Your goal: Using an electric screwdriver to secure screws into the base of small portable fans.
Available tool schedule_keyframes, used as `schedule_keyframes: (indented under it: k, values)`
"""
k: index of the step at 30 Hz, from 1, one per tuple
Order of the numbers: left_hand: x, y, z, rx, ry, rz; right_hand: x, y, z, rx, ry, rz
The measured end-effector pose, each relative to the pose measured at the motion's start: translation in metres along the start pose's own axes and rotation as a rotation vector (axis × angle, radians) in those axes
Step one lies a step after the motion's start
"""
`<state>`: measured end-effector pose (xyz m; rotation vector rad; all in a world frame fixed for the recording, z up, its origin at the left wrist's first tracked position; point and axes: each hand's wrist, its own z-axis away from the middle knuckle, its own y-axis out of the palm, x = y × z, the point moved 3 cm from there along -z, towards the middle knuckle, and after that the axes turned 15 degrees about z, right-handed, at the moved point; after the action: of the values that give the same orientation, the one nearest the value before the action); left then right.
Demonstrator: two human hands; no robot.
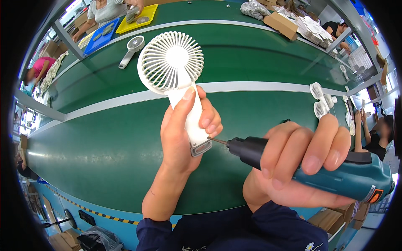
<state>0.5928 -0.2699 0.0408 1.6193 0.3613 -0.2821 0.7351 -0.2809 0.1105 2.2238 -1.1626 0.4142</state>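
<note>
Right hand (289,154): teal screwdriver (347,180), orange label (376,195) | left hand (178,136): white fan (182,77)

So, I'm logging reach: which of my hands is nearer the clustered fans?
Right: your right hand, gripping a screwdriver, is this side of those fans; the left hand, holding another fan, is farther left.

Far left: yellow tray (152,10) beside blue tray (93,48), both holding grey pieces (143,19) | left edge: co-worker in pink top (43,67) | far right: brown cardboard box (279,25) between crumpled clear plastic bag (253,9) and white pile (313,31), possibly flat cartons | blue floor (125,235), lower left: black-and-yellow striped tape (100,214)
</note>
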Motion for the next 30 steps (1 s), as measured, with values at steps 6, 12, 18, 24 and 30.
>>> schedule_keyframes:
  k: [6, 12, 18, 24, 30]
  values:
    - [-0.005, -0.003, -0.007, 0.040, -0.006, 0.089, -0.002, 0.000, -0.004, 0.007, -0.026, -0.027]
    - [-0.026, -0.004, -0.004, 0.125, 0.197, 0.123, 0.001, -0.008, 0.003, -0.119, 0.016, -0.002]
    - [-0.052, -0.004, 0.011, 0.174, 0.440, 0.177, -0.068, 0.025, 0.034, 0.032, 0.830, 0.227]
    - [-0.058, -0.001, 0.017, 0.176, 0.466, 0.218, -0.079, 0.049, 0.051, 0.224, 0.845, 0.210]
    - [-0.078, -0.005, 0.017, 0.143, 0.468, 0.407, -0.081, 0.055, 0.065, 0.227, 0.666, 0.218]
